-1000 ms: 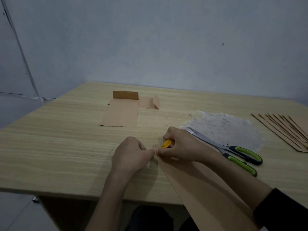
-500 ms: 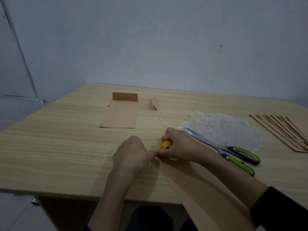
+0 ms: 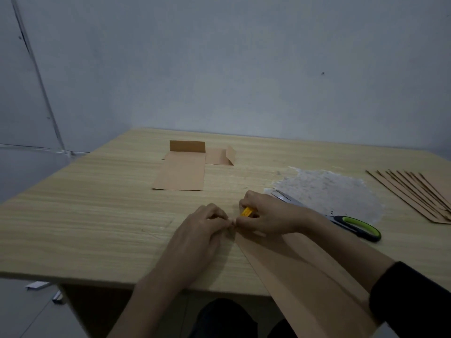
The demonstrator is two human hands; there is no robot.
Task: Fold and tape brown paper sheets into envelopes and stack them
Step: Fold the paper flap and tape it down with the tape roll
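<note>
Now both my hands meet at the near middle of the wooden table [image 3: 85,215], fingertips touching at the top corner of the brown paper sheet [image 3: 305,276]; that sheet lies slanted under my right forearm and runs off the table's near edge toward my lap. My left hand [image 3: 202,225] is curled, thumb and fingers pinching a small pale piece [image 3: 231,223] right where the two hands touch; what it is, I cannot tell. My right hand [image 3: 266,215] is curled round a small yellow object [image 3: 247,212], which pokes out between thumb and forefinger; a black sleeve [image 3: 415,301] covers that arm near the elbow.

Just beyond my right hand lie the scissors [image 3: 351,224], green and black handles pointing right, blades partly hidden behind my knuckles; they rest on a speckled translucent sheet [image 3: 329,189]. At the right edge sits a fanned stack of brown envelopes [image 3: 419,191]. Further back, near the middle, lies a folded brown envelope [image 3: 181,172] with its flap standing up; a second folded piece [image 3: 219,156] touches it on the right, one flap raised.
</note>
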